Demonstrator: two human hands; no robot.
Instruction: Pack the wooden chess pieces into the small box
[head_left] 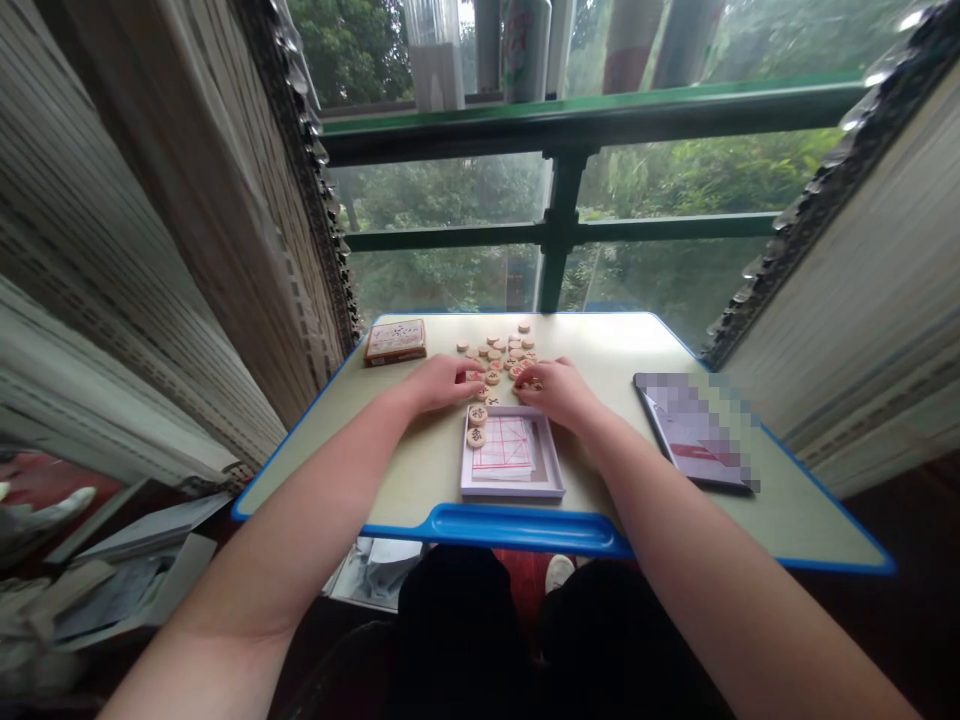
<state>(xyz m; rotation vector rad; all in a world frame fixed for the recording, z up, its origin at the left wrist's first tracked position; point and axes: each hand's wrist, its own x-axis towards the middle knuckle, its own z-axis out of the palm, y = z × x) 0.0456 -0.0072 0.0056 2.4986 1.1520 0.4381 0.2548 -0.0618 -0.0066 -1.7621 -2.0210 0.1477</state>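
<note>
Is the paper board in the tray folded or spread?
Folded: the paper xiangqi board lies as a small layered pad inside the white tray.

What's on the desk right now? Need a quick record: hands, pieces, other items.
left hand: fingers at the wooden xiangqi pieces
right hand: fingers at the same pile
white open box: holds a red-grid paper board, two pieces at left
brown box: far left of desk
blurred flat item: right of hands
desk: blue-edged
</note>
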